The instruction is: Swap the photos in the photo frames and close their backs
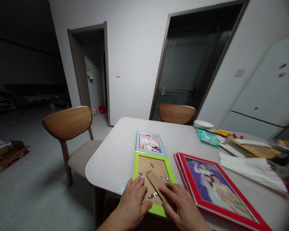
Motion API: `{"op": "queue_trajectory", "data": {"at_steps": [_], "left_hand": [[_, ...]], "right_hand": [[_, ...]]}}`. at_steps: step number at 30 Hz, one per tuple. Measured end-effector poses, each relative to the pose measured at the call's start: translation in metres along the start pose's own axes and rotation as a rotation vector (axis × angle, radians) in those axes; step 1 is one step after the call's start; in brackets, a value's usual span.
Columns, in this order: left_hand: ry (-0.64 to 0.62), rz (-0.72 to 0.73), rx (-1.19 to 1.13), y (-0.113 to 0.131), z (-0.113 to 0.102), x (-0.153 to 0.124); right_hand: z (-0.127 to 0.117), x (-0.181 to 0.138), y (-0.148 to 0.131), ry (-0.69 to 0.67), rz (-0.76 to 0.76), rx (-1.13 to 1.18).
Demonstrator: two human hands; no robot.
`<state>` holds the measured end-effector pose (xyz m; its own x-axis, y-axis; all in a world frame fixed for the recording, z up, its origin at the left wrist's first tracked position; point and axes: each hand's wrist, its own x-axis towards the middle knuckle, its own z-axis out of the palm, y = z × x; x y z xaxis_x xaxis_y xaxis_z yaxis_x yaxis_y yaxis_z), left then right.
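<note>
A lime-green photo frame [170, 168] lies face down near the table's front edge, its brown backboard [144, 160] upward with metal clips [153, 195] on it. A brown stand flap [154, 181] runs slantwise across the backboard. My left hand [133, 199] is closed over the frame's left rim, fingertips near one clip and thumb by the bottom rim. On the right, my right hand [180, 205] has its fingers and thumb around the flap's lower part; its exact contact is partly hidden. Beyond the green frame, touching it, lies a light-blue photo frame [162, 142], picture side up.
Red photo frames [197, 195] are stacked at the right, a wedding picture on top. Behind them lie white paper [252, 166], a teal packet [207, 136] and a white bowl [203, 124]. Wooden chairs stand at the left [69, 123] and far side [177, 113] of the white table [110, 160].
</note>
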<state>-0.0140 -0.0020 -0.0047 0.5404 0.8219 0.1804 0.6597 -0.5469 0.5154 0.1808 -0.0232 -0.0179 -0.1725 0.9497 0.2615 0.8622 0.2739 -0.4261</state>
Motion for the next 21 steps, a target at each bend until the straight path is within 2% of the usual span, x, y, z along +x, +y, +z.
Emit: {"op": "queue_trajectory", "data": {"at_steps": [3, 6, 10, 15, 21], "left_hand": [[-0.047, 0.018, 0.000, 0.000, -0.002, -0.002], [-0.066, 0.026, 0.001, -0.002, -0.001, -0.003], [-0.040, 0.034, 0.007, -0.007, 0.004, -0.003], [-0.012, 0.044, -0.009, -0.013, 0.010, -0.004], [0.022, 0.048, -0.010, -0.013, 0.011, -0.003]], "right_hand": [[0.001, 0.003, 0.002, 0.000, -0.018, -0.016], [0.000, 0.012, 0.005, 0.036, 0.041, -0.070], [0.000, 0.031, 0.008, 0.034, 0.133, -0.181], [-0.003, 0.045, 0.014, -0.009, 0.108, -0.207], [-0.003, 0.043, 0.017, -0.010, 0.105, -0.228]]}}
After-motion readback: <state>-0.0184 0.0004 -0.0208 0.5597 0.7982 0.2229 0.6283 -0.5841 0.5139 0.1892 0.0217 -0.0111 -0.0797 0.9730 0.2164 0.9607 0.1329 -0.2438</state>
